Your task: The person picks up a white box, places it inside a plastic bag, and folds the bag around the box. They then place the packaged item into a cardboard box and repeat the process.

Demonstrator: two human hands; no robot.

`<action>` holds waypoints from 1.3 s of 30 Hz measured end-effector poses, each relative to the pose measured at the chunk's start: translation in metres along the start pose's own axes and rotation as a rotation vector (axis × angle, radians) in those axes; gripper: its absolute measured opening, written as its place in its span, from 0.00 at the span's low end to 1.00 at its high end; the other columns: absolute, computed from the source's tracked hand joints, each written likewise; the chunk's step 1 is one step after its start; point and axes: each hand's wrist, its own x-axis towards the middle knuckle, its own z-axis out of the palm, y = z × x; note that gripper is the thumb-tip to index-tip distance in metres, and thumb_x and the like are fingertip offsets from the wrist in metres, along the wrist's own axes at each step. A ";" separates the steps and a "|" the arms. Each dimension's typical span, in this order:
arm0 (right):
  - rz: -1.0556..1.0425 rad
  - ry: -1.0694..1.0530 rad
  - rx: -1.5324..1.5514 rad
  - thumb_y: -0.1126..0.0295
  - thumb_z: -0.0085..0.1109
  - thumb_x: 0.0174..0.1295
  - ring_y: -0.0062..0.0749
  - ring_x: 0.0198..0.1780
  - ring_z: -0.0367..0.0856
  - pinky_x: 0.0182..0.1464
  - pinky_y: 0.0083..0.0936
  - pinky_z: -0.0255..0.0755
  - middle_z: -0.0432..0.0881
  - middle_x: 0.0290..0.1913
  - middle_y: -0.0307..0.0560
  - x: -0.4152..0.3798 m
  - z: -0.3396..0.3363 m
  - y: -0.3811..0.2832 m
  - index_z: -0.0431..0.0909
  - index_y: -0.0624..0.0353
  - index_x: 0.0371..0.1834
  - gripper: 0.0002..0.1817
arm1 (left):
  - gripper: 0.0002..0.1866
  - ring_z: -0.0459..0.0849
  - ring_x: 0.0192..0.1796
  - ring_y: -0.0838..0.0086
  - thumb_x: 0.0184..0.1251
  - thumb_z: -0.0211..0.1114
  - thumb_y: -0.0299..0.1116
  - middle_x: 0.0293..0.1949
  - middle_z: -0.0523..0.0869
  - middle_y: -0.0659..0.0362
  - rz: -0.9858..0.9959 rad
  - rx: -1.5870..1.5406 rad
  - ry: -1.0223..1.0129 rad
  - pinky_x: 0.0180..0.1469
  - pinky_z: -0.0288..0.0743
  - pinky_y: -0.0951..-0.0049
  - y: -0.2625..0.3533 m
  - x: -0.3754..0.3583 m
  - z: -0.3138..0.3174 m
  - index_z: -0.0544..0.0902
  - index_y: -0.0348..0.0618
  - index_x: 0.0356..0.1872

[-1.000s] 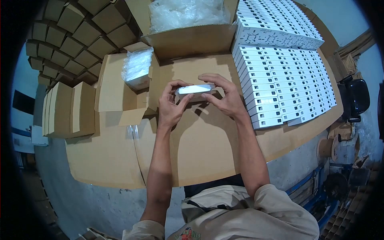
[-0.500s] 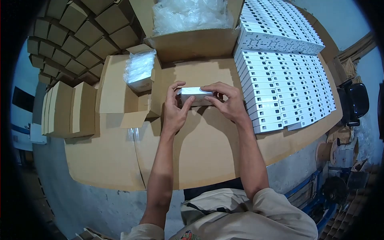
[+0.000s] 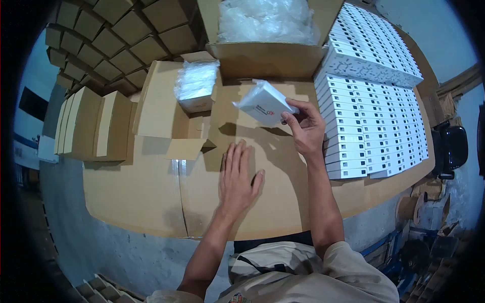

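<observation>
A small white box (image 3: 263, 101) in a clear plastic sleeve is tilted above the cardboard tabletop (image 3: 273, 202). My right hand (image 3: 307, 126) pinches it by its right corner, and red and dark print shows on its face. Flat on the cardboard, my left hand (image 3: 236, 177) has its fingers stretched out and holds nothing. Ahead and to the left of that hand stands an open cardboard carton (image 3: 194, 129). Inside the carton, several plastic-wrapped boxes (image 3: 197, 86) stand in a row at the back.
Rows of white boxes (image 3: 374, 121) are stacked on the right. At the back a large carton (image 3: 268, 60) holds clear plastic bags (image 3: 268, 20). Brown cartons (image 3: 116, 40) pile up at the far left, and more cartons (image 3: 81, 126) stand at the left table edge.
My left hand has let go of the white box and come down onto the cardboard. My right hand has raised and turned the box, so its printed face shows. The view has shifted slightly.
</observation>
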 end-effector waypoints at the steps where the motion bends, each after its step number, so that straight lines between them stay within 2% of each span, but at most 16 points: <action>1: -0.029 -0.004 0.031 0.82 0.67 0.67 0.24 0.44 0.85 0.47 0.22 0.81 0.87 0.47 0.47 0.004 0.007 -0.001 0.82 0.67 0.57 0.16 | 0.38 0.59 0.80 0.45 0.68 0.69 0.38 0.77 0.65 0.43 0.003 0.018 -0.022 0.80 0.53 0.47 0.002 -0.004 -0.002 0.65 0.35 0.75; 7: -0.103 -0.112 0.183 0.85 0.64 0.68 0.27 0.45 0.86 0.51 0.25 0.84 0.85 0.49 0.49 0.038 0.070 -0.016 0.77 0.68 0.55 0.14 | 0.38 0.58 0.81 0.45 0.72 0.63 0.47 0.79 0.63 0.46 -0.013 0.092 -0.114 0.81 0.50 0.43 0.007 -0.024 -0.016 0.66 0.40 0.77; 13: -0.184 -0.273 0.044 0.86 0.65 0.64 0.26 0.48 0.88 0.50 0.23 0.86 0.86 0.49 0.47 0.058 0.112 -0.002 0.79 0.65 0.53 0.15 | 0.37 0.57 0.81 0.47 0.73 0.61 0.50 0.80 0.63 0.49 -0.037 0.109 -0.146 0.81 0.49 0.44 0.003 -0.034 -0.019 0.66 0.43 0.78; 21: -0.228 -0.357 -0.128 0.86 0.66 0.62 0.31 0.50 0.88 0.50 0.27 0.87 0.86 0.49 0.48 0.063 0.117 0.004 0.82 0.64 0.52 0.15 | 0.37 0.58 0.80 0.48 0.73 0.61 0.50 0.80 0.62 0.50 -0.034 0.091 -0.148 0.81 0.50 0.44 0.002 -0.031 -0.021 0.66 0.43 0.78; 24: -0.311 -0.394 -0.219 0.86 0.66 0.61 0.35 0.49 0.89 0.49 0.27 0.88 0.86 0.49 0.49 0.068 0.115 0.000 0.82 0.64 0.51 0.15 | 0.37 0.59 0.80 0.48 0.72 0.62 0.50 0.79 0.63 0.51 -0.025 0.086 -0.135 0.80 0.52 0.44 0.000 -0.033 -0.021 0.67 0.44 0.77; 27: -0.414 -0.436 -0.293 0.87 0.67 0.60 0.39 0.48 0.89 0.46 0.29 0.86 0.86 0.49 0.51 0.074 0.114 -0.005 0.82 0.63 0.51 0.16 | 0.36 0.60 0.79 0.48 0.71 0.63 0.49 0.79 0.64 0.51 -0.021 0.085 -0.119 0.80 0.52 0.45 0.000 -0.033 -0.021 0.68 0.44 0.76; 33: -0.447 -0.547 -0.447 0.84 0.66 0.62 0.47 0.43 0.86 0.42 0.39 0.79 0.84 0.45 0.50 0.081 0.115 -0.016 0.81 0.60 0.50 0.14 | 0.34 0.62 0.78 0.48 0.70 0.64 0.48 0.78 0.66 0.51 -0.023 0.048 -0.093 0.80 0.54 0.46 0.000 -0.032 -0.024 0.71 0.45 0.74; 36: -0.470 -0.589 -0.538 0.82 0.65 0.62 0.50 0.44 0.86 0.43 0.42 0.80 0.83 0.45 0.50 0.082 0.118 -0.019 0.81 0.57 0.51 0.14 | 0.34 0.62 0.78 0.48 0.70 0.64 0.48 0.77 0.67 0.51 -0.017 0.041 -0.090 0.80 0.54 0.46 0.000 -0.032 -0.024 0.71 0.44 0.74; 39: -0.426 -0.620 -0.632 0.82 0.65 0.62 0.46 0.43 0.85 0.44 0.39 0.80 0.82 0.43 0.49 0.078 0.125 -0.020 0.83 0.57 0.50 0.14 | 0.34 0.63 0.77 0.47 0.70 0.65 0.48 0.77 0.67 0.50 -0.008 0.047 -0.081 0.79 0.55 0.46 -0.001 -0.032 -0.025 0.71 0.45 0.74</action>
